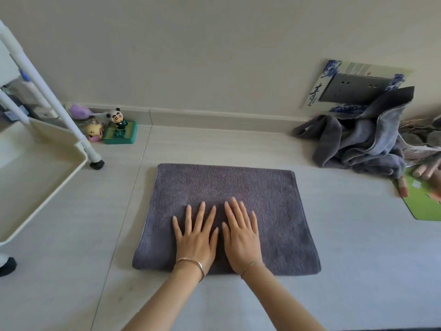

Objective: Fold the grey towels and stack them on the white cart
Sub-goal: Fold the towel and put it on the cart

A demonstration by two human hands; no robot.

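A grey towel (pixel 224 211), already folded into a thick rectangle, lies flat on the pale floor (pixel 334 259) in front of the person. The left hand (pixel 194 235) and right hand (pixel 241 232) rest side by side on its near half, fingers straight and slightly spread, palms down; neither grip has hold of anything, they only press the cloth.

The white cart (pixel 40 177) stands to the left, its tray well apart from the towel. A heap of unfolded grey towels (pixel 358 142) lies against the wall at the far right.

From here the likely trouble is in the next fold or the lift. Pressure is only in the middle, so the side edges could shift or bunch when one end is turned over. If the bundle is picked up by its top layer alone, the layers may slide apart and the fold open on the way to the cart.
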